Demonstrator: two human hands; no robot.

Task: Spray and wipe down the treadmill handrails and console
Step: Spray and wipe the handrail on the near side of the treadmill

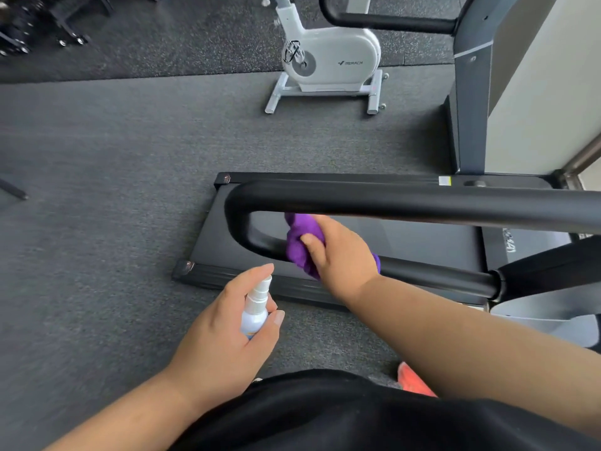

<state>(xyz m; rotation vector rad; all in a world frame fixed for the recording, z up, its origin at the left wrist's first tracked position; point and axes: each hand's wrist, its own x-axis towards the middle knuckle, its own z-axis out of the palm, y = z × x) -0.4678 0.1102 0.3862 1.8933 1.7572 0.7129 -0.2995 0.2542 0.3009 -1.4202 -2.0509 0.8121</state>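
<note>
The black padded U-shaped treadmill handrail (390, 198) ran across the middle of the view, looping round at its left end and doubling back along a lower bar. On that lower bar, just right of the bend, sat the bunched purple cleaning cloth (300, 240), pressed against the padding. The right hand (338, 258) was clamped over the cloth from the near side, thumb on top of the fabric, fingers wrapped down around cloth and bar together; a purple corner poked out past the wrist side.

Nearer and to the left, the left hand (227, 327) gripped a small white-and-pale-blue plastic spray bottle (255, 309), fingers curled around its body, index finger stretched up beside the white nozzle, which pointed towards the bar. Whether liquid remained inside could not be told; a scrap of orange label showed low on the bottle, unreadable.

Below the rail lay the black treadmill deck (406, 242) on grey gym flooring (113, 157). Pale lettering on the deck's right side was too skewed to read. Beyond stood a white stationary exercise bike (328, 60) marked "MERACH". An orange-red shoe (413, 379) peeked out near the person's dark clothing.
</note>
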